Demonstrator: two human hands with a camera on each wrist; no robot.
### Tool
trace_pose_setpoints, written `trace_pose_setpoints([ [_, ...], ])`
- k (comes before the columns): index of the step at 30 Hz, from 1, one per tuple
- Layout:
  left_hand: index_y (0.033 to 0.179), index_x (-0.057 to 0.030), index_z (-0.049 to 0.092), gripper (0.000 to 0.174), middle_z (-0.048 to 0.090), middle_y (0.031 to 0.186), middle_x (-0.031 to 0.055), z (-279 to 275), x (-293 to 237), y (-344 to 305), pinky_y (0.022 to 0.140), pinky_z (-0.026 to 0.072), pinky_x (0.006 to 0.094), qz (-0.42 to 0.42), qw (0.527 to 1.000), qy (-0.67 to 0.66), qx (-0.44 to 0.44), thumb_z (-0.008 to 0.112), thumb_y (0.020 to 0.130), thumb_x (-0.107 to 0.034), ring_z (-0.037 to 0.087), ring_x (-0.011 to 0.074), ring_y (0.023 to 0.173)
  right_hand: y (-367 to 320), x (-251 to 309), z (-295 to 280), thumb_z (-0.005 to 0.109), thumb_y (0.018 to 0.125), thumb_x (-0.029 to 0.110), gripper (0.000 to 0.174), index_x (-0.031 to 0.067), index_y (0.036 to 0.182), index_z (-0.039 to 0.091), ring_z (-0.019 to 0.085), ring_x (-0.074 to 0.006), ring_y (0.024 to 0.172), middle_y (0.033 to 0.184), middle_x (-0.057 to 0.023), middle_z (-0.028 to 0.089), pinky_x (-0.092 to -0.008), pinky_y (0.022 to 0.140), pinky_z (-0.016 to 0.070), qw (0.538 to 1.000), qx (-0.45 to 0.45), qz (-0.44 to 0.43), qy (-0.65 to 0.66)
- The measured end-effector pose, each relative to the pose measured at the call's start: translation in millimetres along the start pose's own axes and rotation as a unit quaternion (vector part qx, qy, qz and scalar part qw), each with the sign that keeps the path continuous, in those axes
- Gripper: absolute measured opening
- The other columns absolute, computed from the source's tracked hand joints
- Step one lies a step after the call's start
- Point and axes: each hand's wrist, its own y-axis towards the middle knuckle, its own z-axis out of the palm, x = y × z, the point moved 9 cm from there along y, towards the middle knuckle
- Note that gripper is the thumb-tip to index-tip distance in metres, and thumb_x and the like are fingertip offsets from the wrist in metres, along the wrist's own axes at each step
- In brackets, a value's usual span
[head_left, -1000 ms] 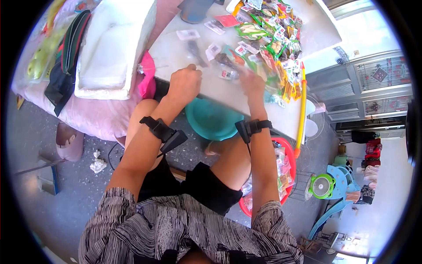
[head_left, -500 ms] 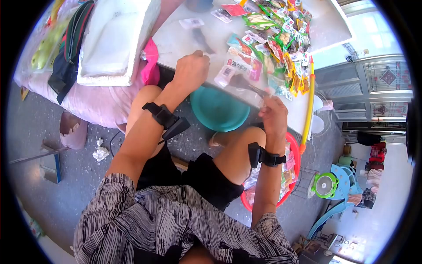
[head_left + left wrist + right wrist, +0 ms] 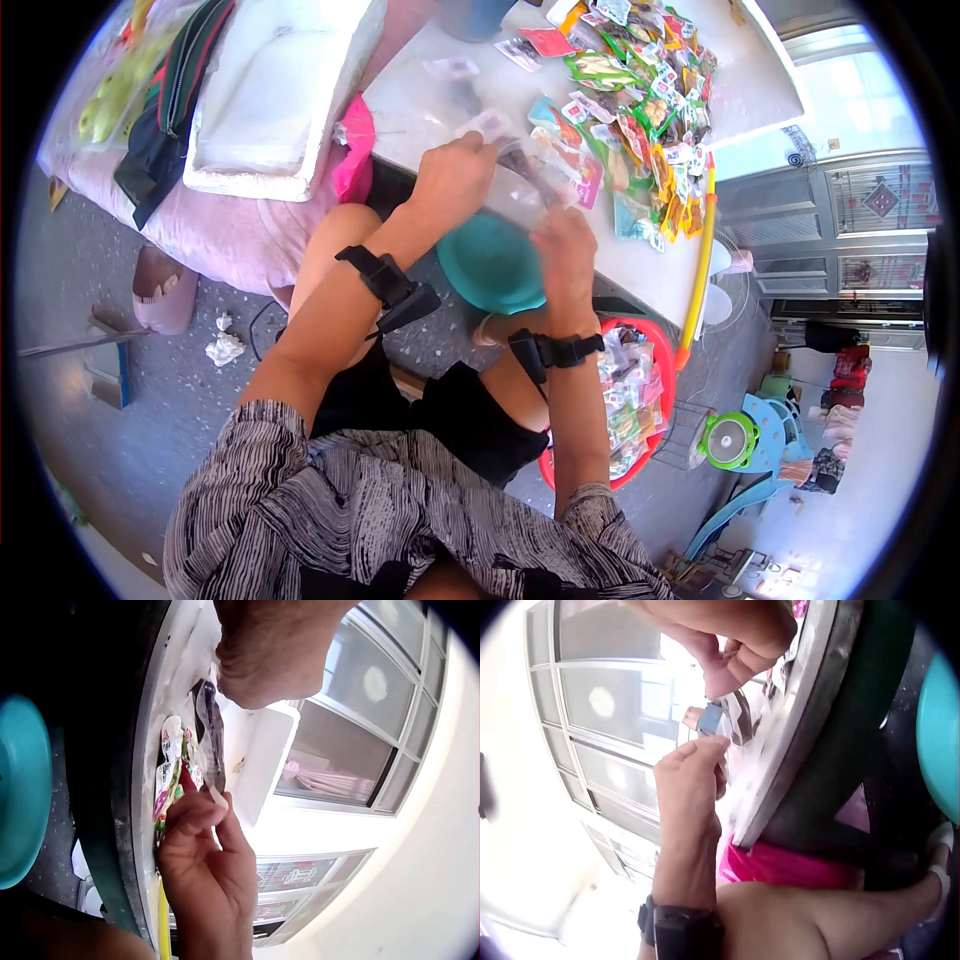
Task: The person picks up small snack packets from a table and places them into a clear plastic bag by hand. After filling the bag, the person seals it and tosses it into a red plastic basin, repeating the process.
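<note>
A clear packet with dark brown contents [image 3: 525,165] is stretched between both hands above the table; it also shows in the left wrist view [image 3: 210,727] and the right wrist view [image 3: 740,720]. My left hand [image 3: 458,182] pinches the end nearer the pink bag, with curled fingers. The opposite end is between the thumb and fingers of my right hand [image 3: 567,255], which is blurred in the head view but clear in the left wrist view [image 3: 210,870]. Beneath the packet lie clear, labelled packets [image 3: 490,125] and a pink-edged one [image 3: 588,180].
Many colourful packets [image 3: 640,100] are piled at the table's right, beside a yellow tube [image 3: 702,270]. Below the table edge stands a teal basin [image 3: 485,265]; a red basin [image 3: 668,385] holds more packets. At left are a white foam box [image 3: 270,100] and pink bag [image 3: 355,150].
My right hand has come inward, closer to my left hand, bringing the dark packet with it. My left hand now holds the packet's other end. The head view has shifted slightly.
</note>
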Motion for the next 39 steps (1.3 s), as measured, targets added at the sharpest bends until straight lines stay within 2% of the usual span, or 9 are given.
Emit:
trace_pose_setpoints([
  [6,0.078,-0.0019,0.058,0.004,0.057,0.077,0.0152,-5.7,2.7,-0.7,0.056,0.0471,0.0443,-0.034,0.997,-0.065,-0.016,0.057,0.078,-0.005,0.058,0.0368,0.065,29.4,-14.6,72.2,0.058,0.087,0.013,0.025,-0.0055,0.103,0.059,0.060,-0.0150,0.069,0.089,-0.0085,0.063,-0.0291,0.064,0.0529,0.967,0.167,-0.094,-0.168],
  [18,0.081,-0.0013,0.051,0.007,0.057,0.078,0.0184,-14.8,14.5,-1.4,0.058,0.0464,0.0477,-0.111,0.993,-0.047,0.006,0.055,0.080,-0.006,0.058,0.0405,0.067,69.2,-34.8,118.7,0.054,0.081,0.010,0.021,-0.0027,0.066,0.061,0.047,-0.0110,0.041,0.052,-0.0056,0.054,-0.0231,0.038,0.0321,0.849,0.313,-0.129,-0.405],
  [22,0.082,-0.0016,0.053,0.007,0.059,0.088,0.0172,-15.2,17.5,-3.6,0.062,0.0477,0.0459,-0.119,0.993,-0.008,0.023,0.056,0.078,-0.006,0.059,0.0382,0.077,68.9,-40.9,123.7,0.055,0.081,0.009,0.020,-0.0027,0.065,0.060,0.048,-0.0112,0.041,0.052,-0.0060,0.054,-0.0233,0.037,0.0329,0.815,0.290,-0.205,-0.458],
  [24,0.084,-0.0023,0.055,0.008,0.060,0.097,0.0162,-19.9,10.8,2.4,0.070,0.0480,0.0448,-0.079,0.997,0.023,0.002,0.056,0.077,-0.006,0.059,0.0361,0.088,78.8,-44.4,111.9,0.055,0.082,0.008,0.022,-0.0026,0.063,0.060,0.049,-0.0115,0.041,0.052,-0.0065,0.055,-0.0238,0.037,0.0348,0.852,0.252,-0.145,-0.434],
  [26,0.086,-0.0032,0.057,0.011,0.061,0.107,0.0152,-31.4,4.0,5.3,0.079,0.0472,0.0441,-0.002,0.997,0.058,-0.057,0.056,0.076,-0.007,0.057,0.0340,0.100,59.5,-38.4,108.5,0.055,0.083,0.008,0.024,-0.0027,0.062,0.060,0.051,-0.0119,0.042,0.053,-0.0073,0.056,-0.0243,0.038,0.0370,0.929,0.173,0.083,-0.317],
  [27,0.099,-0.0036,0.061,0.027,0.060,0.112,0.0124,-20.9,11.3,3.5,0.086,0.0414,0.0438,-0.013,0.999,0.045,-0.011,0.054,0.073,-0.004,0.051,0.0316,0.111,51.6,-31.5,110.5,0.059,0.083,0.014,0.025,-0.0028,0.065,0.061,0.052,-0.0120,0.043,0.055,-0.0084,0.058,-0.0241,0.039,0.0390,0.905,0.198,0.110,-0.361],
  [32,0.093,-0.0015,0.057,0.022,0.060,0.107,0.0127,-6.7,22.4,1.2,0.083,0.0428,0.0449,-0.054,0.992,0.110,0.038,0.054,0.071,-0.002,0.053,0.0315,0.107,72.2,31.4,60.3,0.066,0.079,0.033,0.033,0.0016,0.068,0.065,0.052,-0.0107,0.042,0.054,-0.0059,0.060,-0.0238,0.038,0.0389,0.877,0.023,0.039,-0.479],
  [34,0.090,-0.0019,0.056,0.020,0.060,0.102,0.0131,-7.8,22.7,4.5,0.080,0.0448,0.0453,-0.082,0.986,0.128,0.064,0.056,0.070,-0.002,0.053,0.0302,0.105,122.9,51.0,20.6,0.061,0.084,0.025,0.022,0.0049,0.077,0.066,0.055,-0.0125,0.051,0.063,-0.0022,0.060,-0.0276,0.046,0.0417,0.778,0.032,-0.099,-0.620],
  [39,0.090,-0.0017,0.054,0.023,0.060,0.095,0.0123,-0.1,32.7,6.4,0.071,0.0510,0.0419,-0.088,0.986,0.117,0.079,0.058,0.068,-0.002,0.056,0.0286,0.100,165.5,82.3,-22.6,0.063,0.082,0.025,0.027,0.0006,0.071,0.058,0.052,-0.0145,0.042,0.060,-0.0115,0.061,-0.0278,0.034,0.0360,0.935,-0.158,-0.048,-0.314],
])
